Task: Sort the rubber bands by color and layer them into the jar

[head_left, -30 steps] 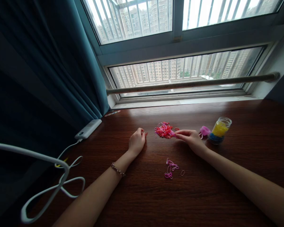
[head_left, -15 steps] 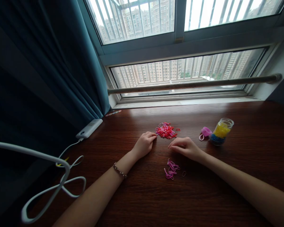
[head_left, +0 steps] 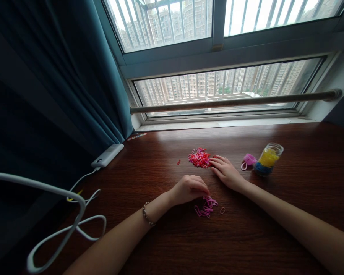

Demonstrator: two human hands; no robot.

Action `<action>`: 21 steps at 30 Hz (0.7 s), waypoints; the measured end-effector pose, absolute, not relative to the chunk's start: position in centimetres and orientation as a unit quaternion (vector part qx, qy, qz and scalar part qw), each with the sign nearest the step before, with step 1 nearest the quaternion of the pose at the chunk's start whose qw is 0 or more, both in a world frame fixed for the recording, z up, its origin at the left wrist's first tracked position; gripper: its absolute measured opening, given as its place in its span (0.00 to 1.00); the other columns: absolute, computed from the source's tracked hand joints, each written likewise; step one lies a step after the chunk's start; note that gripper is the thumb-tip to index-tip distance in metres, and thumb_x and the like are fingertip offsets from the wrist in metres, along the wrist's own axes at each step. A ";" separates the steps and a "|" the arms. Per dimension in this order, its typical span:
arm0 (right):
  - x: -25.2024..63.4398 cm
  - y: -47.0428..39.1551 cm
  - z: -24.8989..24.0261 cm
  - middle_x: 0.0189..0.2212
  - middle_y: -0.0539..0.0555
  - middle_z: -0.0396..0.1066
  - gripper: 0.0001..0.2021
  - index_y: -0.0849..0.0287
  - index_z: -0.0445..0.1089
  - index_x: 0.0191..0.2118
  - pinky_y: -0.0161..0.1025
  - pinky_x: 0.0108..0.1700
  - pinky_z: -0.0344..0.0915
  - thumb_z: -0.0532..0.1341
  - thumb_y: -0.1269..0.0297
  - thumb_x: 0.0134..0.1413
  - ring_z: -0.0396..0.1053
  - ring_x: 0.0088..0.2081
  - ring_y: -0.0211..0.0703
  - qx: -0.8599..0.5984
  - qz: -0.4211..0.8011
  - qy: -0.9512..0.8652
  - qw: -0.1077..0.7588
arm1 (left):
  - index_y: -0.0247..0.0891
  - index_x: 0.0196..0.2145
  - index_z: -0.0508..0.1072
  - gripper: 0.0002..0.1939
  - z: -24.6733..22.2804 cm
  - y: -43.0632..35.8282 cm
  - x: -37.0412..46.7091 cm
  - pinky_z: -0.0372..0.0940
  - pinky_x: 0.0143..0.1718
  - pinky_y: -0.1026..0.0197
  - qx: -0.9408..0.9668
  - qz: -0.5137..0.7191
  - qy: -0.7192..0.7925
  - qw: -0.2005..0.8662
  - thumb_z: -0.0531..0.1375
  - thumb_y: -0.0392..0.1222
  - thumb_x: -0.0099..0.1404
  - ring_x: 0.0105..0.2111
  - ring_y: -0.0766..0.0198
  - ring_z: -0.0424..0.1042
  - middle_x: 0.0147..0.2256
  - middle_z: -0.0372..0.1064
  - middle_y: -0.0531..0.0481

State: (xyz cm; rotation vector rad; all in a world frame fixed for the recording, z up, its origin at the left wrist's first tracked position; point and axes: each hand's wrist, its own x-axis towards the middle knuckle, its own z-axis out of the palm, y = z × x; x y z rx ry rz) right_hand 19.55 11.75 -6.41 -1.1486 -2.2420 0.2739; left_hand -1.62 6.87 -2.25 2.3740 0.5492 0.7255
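Observation:
A pile of small red and pink rubber bands (head_left: 200,157) lies on the dark wooden desk (head_left: 166,236). My right hand (head_left: 225,171) rests flat beside it, fingertips touching the pile's right edge. A smaller cluster of pink bands (head_left: 206,207) lies nearer to me. My left hand (head_left: 189,188), fingers curled, hovers at that cluster's upper left edge and touches it; whether it pinches a band I cannot tell. One loose red band (head_left: 178,162) lies alone to the left of the big pile, and a single band (head_left: 222,210) lies right of the small cluster.
A small glass jar (head_left: 266,158) with yellow and blue bands stands at the right, its pink lid (head_left: 249,160) beside it. A white power bank (head_left: 107,155) with a white cable (head_left: 74,225) lies at the left by a teal curtain (head_left: 60,76). A window runs behind.
My left hand has moved from beside the big pile back toward me to the small pink cluster, leaving one red band behind. My right hand has gone forward to the big pile again.

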 end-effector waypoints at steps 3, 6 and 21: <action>19.7 12.0 -6.2 0.48 0.56 0.66 0.16 0.58 0.67 0.48 0.50 0.56 0.53 0.49 0.63 0.58 0.56 0.54 0.48 -0.414 0.137 -0.830 0.347 | 0.37 0.32 0.75 0.07 -2.1 7.0 -1.7 0.64 0.41 0.62 0.904 0.269 0.192 0.269 0.59 0.41 0.59 0.36 0.64 0.68 0.33 0.72 0.47; 19.8 11.9 -6.0 0.45 0.57 0.69 0.15 0.59 0.70 0.44 0.47 0.53 0.57 0.50 0.63 0.58 0.62 0.50 0.47 -0.422 0.180 -0.791 0.404 | 0.38 0.34 0.74 0.08 -2.0 7.6 -2.3 0.62 0.45 0.58 0.910 0.279 0.237 0.195 0.57 0.42 0.60 0.39 0.63 0.67 0.36 0.72 0.47; 18.2 7.5 -1.5 0.22 0.55 0.72 0.24 0.64 0.73 0.23 0.32 0.24 0.62 0.51 0.52 0.56 0.67 0.22 0.37 -0.253 0.548 -0.742 0.292 | 0.42 0.53 0.59 0.18 -4.8 11.4 -5.7 0.42 0.55 0.37 0.861 0.176 0.477 0.000 0.47 0.39 0.65 0.59 0.55 0.47 0.55 0.57 0.44</action>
